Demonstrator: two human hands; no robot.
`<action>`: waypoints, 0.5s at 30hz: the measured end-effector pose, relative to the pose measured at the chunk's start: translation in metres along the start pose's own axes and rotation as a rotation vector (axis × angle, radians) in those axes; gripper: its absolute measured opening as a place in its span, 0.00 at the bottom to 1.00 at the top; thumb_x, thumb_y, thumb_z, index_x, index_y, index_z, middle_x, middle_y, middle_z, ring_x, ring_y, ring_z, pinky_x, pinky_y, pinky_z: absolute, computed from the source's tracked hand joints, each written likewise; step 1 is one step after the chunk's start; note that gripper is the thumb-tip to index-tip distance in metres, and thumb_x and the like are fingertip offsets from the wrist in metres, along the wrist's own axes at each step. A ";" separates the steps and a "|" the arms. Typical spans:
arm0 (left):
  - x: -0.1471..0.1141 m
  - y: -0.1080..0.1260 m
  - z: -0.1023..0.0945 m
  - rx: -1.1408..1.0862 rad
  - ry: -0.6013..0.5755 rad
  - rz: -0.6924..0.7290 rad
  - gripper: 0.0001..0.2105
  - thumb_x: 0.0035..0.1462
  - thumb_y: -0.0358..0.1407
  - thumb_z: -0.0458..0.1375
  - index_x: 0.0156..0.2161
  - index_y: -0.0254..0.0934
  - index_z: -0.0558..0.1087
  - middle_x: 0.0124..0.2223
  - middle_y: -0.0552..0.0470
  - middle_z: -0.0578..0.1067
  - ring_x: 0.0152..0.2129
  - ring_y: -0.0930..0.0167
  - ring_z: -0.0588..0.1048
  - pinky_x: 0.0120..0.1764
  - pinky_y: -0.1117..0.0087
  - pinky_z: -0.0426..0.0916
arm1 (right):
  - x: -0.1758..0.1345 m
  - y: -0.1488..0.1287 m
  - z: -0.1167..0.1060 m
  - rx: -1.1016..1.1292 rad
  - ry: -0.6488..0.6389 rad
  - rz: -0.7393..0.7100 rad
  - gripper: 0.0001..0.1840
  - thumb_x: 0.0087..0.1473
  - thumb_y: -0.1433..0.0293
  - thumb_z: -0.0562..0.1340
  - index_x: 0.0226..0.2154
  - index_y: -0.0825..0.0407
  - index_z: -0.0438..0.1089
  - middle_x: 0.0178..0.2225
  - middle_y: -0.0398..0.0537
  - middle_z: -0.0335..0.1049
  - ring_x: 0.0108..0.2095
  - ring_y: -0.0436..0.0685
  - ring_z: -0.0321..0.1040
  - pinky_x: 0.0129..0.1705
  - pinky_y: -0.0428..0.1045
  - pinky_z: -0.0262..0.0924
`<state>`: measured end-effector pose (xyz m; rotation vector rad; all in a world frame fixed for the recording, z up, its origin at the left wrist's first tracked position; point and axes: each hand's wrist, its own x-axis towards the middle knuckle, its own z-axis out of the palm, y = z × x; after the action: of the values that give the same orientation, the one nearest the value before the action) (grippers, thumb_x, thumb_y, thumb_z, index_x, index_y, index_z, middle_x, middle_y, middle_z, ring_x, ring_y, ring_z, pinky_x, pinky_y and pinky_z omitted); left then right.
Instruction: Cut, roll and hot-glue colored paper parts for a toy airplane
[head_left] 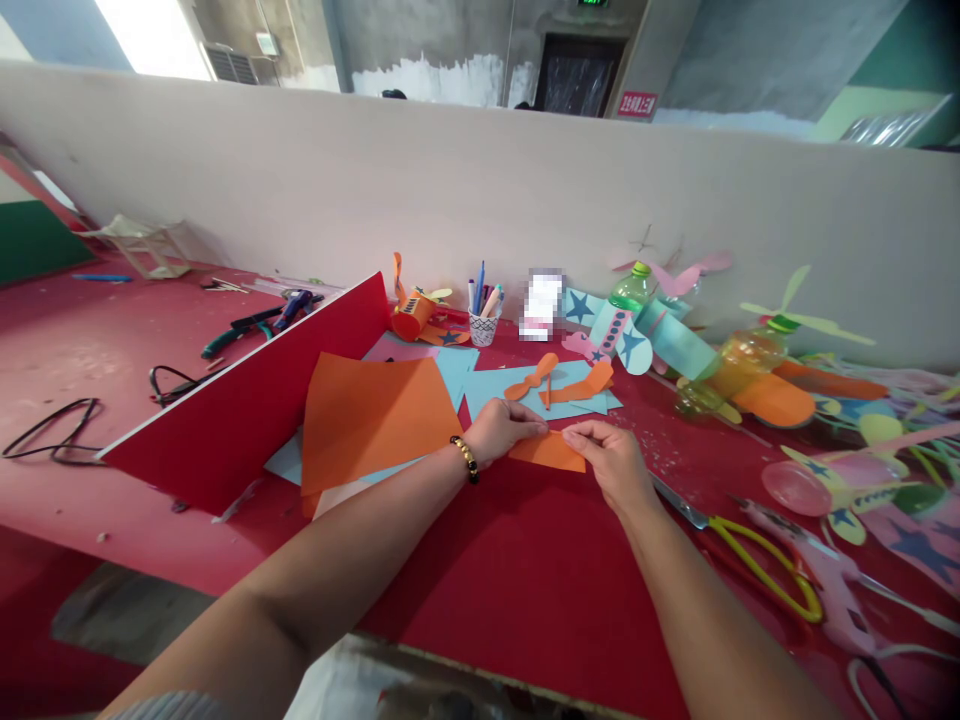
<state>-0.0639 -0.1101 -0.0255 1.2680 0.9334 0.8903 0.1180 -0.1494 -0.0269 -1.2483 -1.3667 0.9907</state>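
My left hand (501, 432), with a beaded bracelet at the wrist, pinches the upper left edge of a small orange paper piece (550, 455). The fingers of my right hand (611, 458) are closed on the same piece at its upper right. It is held low over the red table (517, 580), and I cannot tell whether its edge is folded. Just beyond my hands, an orange propeller-shaped cutout (534, 376) and a curved orange strip (581, 385) lie on light blue paper sheets (487, 390). A large orange sheet (382, 410) lies left of my left hand.
Scissors with yellow handles (765, 570) and a pink glue gun (821, 570) lie right of my right arm. Bottle-and-paper airplanes (750, 360) crowd the back right. A red divider (262, 410) stands at left. A pen cup (484, 327) and a blurred-out screen (541, 303) stand behind.
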 end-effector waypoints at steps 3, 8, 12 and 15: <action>0.001 0.000 -0.001 0.007 0.006 0.017 0.15 0.39 0.41 0.66 0.30 0.31 0.77 0.27 0.49 0.76 0.23 0.74 0.71 0.29 0.74 0.64 | 0.001 -0.001 0.000 0.019 0.000 0.008 0.08 0.45 0.63 0.66 0.27 0.51 0.74 0.25 0.44 0.72 0.29 0.55 0.66 0.34 0.49 0.59; 0.003 0.002 -0.008 -0.008 0.024 -0.029 0.14 0.39 0.41 0.66 0.30 0.31 0.77 0.24 0.51 0.74 0.20 0.77 0.68 0.24 0.75 0.61 | 0.002 -0.003 -0.004 0.075 0.061 0.009 0.07 0.43 0.65 0.67 0.26 0.51 0.74 0.26 0.44 0.73 0.30 0.54 0.66 0.36 0.49 0.60; 0.004 0.004 -0.012 0.007 0.030 -0.034 0.14 0.38 0.40 0.66 0.29 0.31 0.76 0.22 0.52 0.72 0.18 0.79 0.65 0.22 0.76 0.58 | 0.002 -0.003 -0.005 0.091 0.070 0.015 0.07 0.43 0.65 0.67 0.26 0.51 0.74 0.26 0.44 0.73 0.30 0.54 0.67 0.37 0.49 0.60; 0.003 0.006 -0.012 -0.001 0.048 -0.040 0.14 0.37 0.40 0.67 0.28 0.31 0.76 0.23 0.52 0.72 0.18 0.78 0.66 0.23 0.76 0.58 | 0.002 -0.004 -0.005 0.086 0.072 0.018 0.07 0.42 0.65 0.67 0.26 0.51 0.74 0.26 0.44 0.73 0.31 0.54 0.67 0.37 0.49 0.60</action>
<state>-0.0739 -0.1024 -0.0207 1.2274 0.9926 0.8926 0.1221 -0.1482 -0.0222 -1.2228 -1.2467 0.9975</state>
